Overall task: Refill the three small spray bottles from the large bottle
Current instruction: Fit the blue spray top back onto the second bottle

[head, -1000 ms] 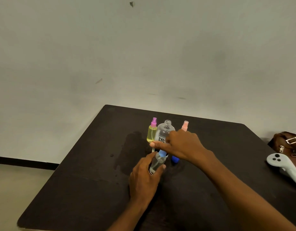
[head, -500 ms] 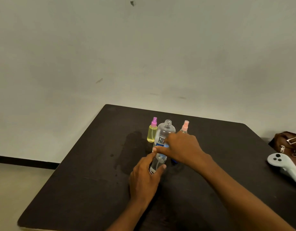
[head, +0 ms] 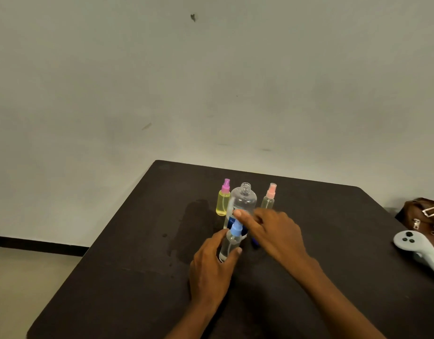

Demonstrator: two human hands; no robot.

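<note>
Head view, nearest first: our left hand wraps fingers and thumb round a small clear spray bottle standing on the dark table. Our right hand, which a second ago covered the blue spray head, has loosened. Its fingers now lie spread and nearly straight, one fingertip touching the top. We judge the head is seated again (so this bottle looks finished). Just behind stands the large bottle, uncapped, between a yellow bottle and a pink-topped bottle, both capped.
</note>
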